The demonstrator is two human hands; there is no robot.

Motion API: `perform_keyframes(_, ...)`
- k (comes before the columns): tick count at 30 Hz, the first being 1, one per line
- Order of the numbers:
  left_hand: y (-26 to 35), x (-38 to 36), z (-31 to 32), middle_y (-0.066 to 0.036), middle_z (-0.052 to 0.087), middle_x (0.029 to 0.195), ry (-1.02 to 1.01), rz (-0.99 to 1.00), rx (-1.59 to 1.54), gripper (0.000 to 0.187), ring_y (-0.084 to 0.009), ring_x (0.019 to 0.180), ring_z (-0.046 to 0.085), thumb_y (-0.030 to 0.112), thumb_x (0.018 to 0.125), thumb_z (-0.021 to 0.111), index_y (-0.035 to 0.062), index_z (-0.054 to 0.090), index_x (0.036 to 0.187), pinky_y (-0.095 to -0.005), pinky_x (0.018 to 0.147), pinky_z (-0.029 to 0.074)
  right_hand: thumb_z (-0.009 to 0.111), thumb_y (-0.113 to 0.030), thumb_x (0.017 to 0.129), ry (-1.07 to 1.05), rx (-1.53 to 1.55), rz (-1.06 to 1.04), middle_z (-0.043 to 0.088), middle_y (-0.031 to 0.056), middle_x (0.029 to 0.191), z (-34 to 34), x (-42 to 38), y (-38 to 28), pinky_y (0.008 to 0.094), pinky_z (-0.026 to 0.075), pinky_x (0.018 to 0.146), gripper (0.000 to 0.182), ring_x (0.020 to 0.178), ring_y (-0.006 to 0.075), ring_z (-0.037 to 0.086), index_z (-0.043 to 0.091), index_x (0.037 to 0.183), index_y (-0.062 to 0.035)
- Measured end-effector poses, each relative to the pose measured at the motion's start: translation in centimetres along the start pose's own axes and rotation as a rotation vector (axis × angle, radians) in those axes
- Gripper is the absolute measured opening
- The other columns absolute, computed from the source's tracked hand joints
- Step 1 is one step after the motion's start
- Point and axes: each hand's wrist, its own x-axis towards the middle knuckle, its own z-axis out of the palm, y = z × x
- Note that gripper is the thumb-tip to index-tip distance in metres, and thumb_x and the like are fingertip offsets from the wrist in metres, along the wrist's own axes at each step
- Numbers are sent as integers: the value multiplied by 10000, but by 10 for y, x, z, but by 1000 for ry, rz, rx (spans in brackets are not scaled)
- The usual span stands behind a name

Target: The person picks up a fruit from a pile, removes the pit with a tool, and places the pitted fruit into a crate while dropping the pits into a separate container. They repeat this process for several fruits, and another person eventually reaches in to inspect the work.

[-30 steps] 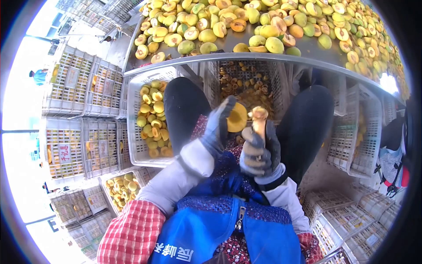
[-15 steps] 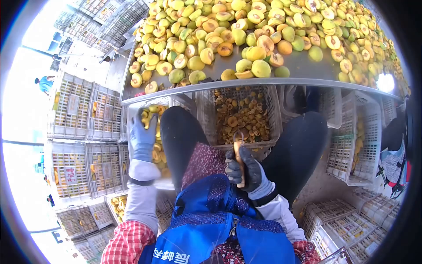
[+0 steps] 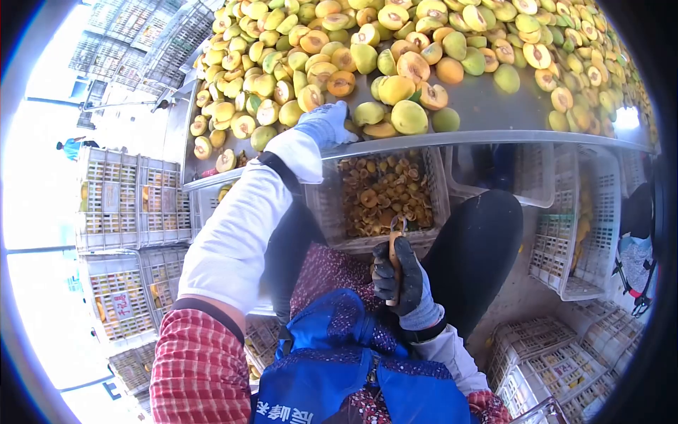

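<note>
My left hand (image 3: 326, 126), in a pale blue glove, rests at the near edge of the metal table (image 3: 487, 106), among yellow stone fruit (image 3: 409, 116). Its fingers curl down and are partly hidden, so I cannot see whether a fruit is in them. My right hand (image 3: 404, 281), in a dark-palmed grey glove, is wrapped around a wooden-handled tool with a small curved metal loop (image 3: 395, 258), held upright above my lap. Just beyond it, a crate (image 3: 441, 205) under the table edge holds brown pits and fruit scraps (image 3: 385, 191).
Many halved and whole fruits (image 3: 282, 42) cover the table. A pale tub (image 3: 537, 177) and a tall plastic crate (image 3: 565, 233) stand to the right. Stacked fruit crates (image 3: 116, 198) line the left side, with more crates (image 3: 558, 360) at lower right. A person (image 3: 70, 147) is far left.
My left hand has left the crate of fruit beside my left leg and moved up and right to the table edge. My right hand, still holding the tool, has shifted slightly.
</note>
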Motion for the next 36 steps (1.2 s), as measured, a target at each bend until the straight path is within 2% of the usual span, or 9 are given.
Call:
perform_keyframes(4,-15,-27,16,-132,629,1005,417,141,-694,504,-214,868,620,224,760,712,-6,515,1162,-306,723,505,465,-444,938,245,-179,-65,474,-8,628,17,-6,-7,189,326,376,380,446,80,406,546,991,-77)
perform_keyframes(7,9,-100,12,-140,611,1083,153,222,-1582,504,-218,928,621,242,805,636,-60,498,1184,-291,784,512,519,-226,946,160,-398,-250,543,-7,729,-13,3,5,188,366,437,208,531,54,484,576,1047,-53)
perform_keyframes(10,31,-147,44,-154,602,1101,-122,286,-2080,534,-219,967,613,281,821,582,-73,481,1209,-304,868,491,487,-331,951,31,-470,-441,487,-2,599,35,-2,3,191,321,351,305,385,85,403,522,1039,-41)
perform_keyframes(12,52,-171,50,-155,605,1095,-142,316,-2128,565,-221,964,614,338,824,582,-64,485,1209,-318,875,486,529,-67,898,53,-474,-333,607,97,870,26,-3,10,338,470,535,305,653,227,588,480,1195,-14)
perform_keyframes(15,63,-187,59,-134,617,1053,-114,317,-2134,555,-221,927,617,388,845,565,-39,502,1194,-326,847,491,588,-122,829,95,-1414,-1152,558,198,748,32,3,13,410,453,520,359,654,333,594,466,1149,-13)
perform_keyframes(18,73,-200,71,-141,600,1094,93,221,-2089,502,-216,967,596,379,920,479,-61,531,1157,-331,892,456,616,-122,787,184,-1605,-869,549,217,756,53,-14,11,418,454,528,330,652,352,593,493,1076,-24)
perform_keyframes(22,84,-220,61,-51,602,957,432,173,-1581,377,-114,873,559,312,958,455,-25,575,1076,-252,823,432,626,-122,774,183,-1823,-1043,562,147,764,67,-25,14,417,451,509,288,595,338,585,504,1023,-45)
perform_keyframes(28,75,-239,52,-41,610,918,330,122,-1421,289,-92,854,553,230,940,501,-21,590,1050,-235,786,435,637,-124,764,119,-1803,-777,548,161,906,58,-33,19,412,474,547,326,635,343,593,510,1046,-23)
perform_keyframes(36,76,-243,58,-62,625,962,223,127,-1537,265,-93,867,555,167,906,547,-48,583,1055,-220,796,442,525,-82,843,-72,-1434,-977,587,221,874,35,-31,47,372,474,668,419,767,303,619,415,1221,61)
